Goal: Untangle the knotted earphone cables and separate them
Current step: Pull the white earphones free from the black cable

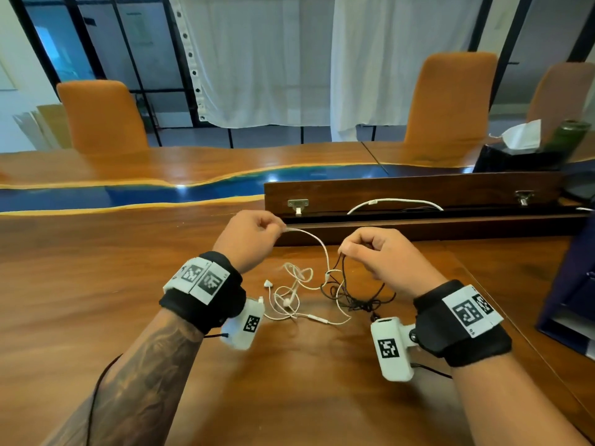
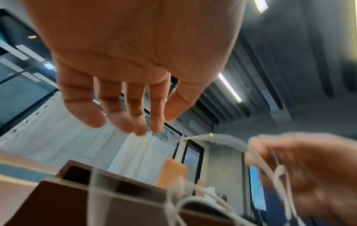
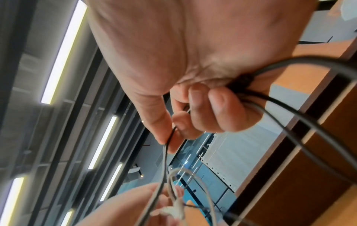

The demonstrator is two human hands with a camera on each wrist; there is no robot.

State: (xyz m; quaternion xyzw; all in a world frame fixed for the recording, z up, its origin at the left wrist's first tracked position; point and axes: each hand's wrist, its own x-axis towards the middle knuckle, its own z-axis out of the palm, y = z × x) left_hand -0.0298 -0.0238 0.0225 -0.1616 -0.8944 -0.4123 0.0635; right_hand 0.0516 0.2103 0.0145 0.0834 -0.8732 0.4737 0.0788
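Both hands' grips pinch cables: left hand (image 1: pixel 249 238) white earphone cable (image 1: pixel 317 244), right hand (image 1: pixel 383 257) black earphone cable (image 1: pixel 344 275).

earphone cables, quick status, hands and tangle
Left hand pinches white cable, lifted. Right hand pinches black cable. Both cables crossed and knotted on table. Nothing in the way.

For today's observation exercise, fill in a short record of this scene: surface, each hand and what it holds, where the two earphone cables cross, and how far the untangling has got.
surface: wooden table
left hand: raised, pinches the white earphone cable
right hand: raised, pinches the black earphone cable
crossing: the two cables meet just below and between the hands, near
on the table: white loops and earbuds to the left, black bundle to the right
progress: cables still linked, not yet separated
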